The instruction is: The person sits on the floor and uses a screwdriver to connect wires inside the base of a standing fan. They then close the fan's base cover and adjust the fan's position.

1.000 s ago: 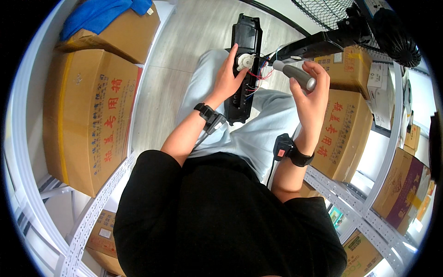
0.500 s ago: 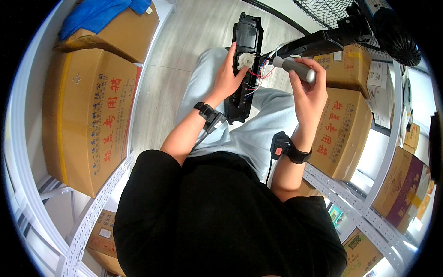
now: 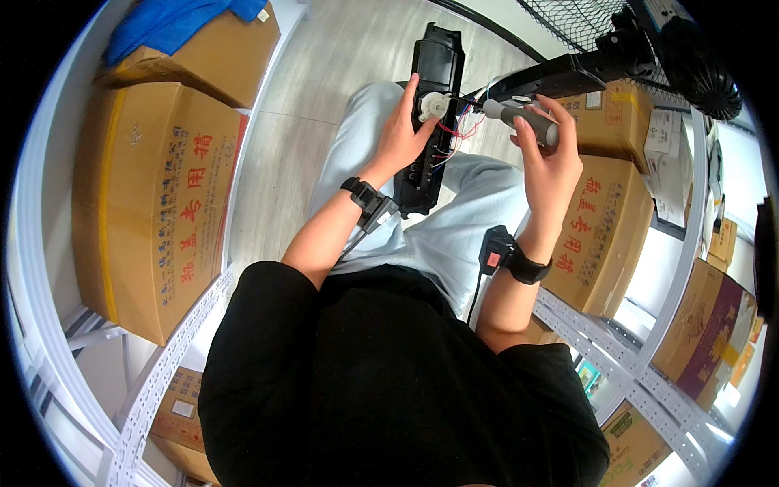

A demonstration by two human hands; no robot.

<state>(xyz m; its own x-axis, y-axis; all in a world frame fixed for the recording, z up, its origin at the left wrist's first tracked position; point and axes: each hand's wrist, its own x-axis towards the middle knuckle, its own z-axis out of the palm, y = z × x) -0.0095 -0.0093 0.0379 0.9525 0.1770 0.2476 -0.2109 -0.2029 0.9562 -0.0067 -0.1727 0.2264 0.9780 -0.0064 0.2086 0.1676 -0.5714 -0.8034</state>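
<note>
A long black plastic housing [image 3: 438, 61] lies across my lap. My left hand [image 3: 396, 140] grips its left side, with the thumb near a round white plastic gear part [image 3: 433, 106] on the housing. Thin red, white, blue and black wires [image 3: 462, 132] come out at the housing's right edge. In my right hand [image 3: 552, 162] is a screwdriver [image 3: 527, 123] with a thick grey handle, held between thumb and fingers. Its dark shaft points left toward the white part; I cannot tell whether the tip touches a screw.
Large cardboard boxes [image 3: 154, 211] fill the metal shelf on my left, a blue cloth [image 3: 174, 32] on the far one. More boxes [image 3: 600, 235] stand on the right shelf. A black metal arm [image 3: 560, 75] reaches in at the far right, near the screwdriver.
My right hand has shifted slightly to the right, and its fingers have changed position on the screwdriver handle. The left hand and the housing have hardly moved.
</note>
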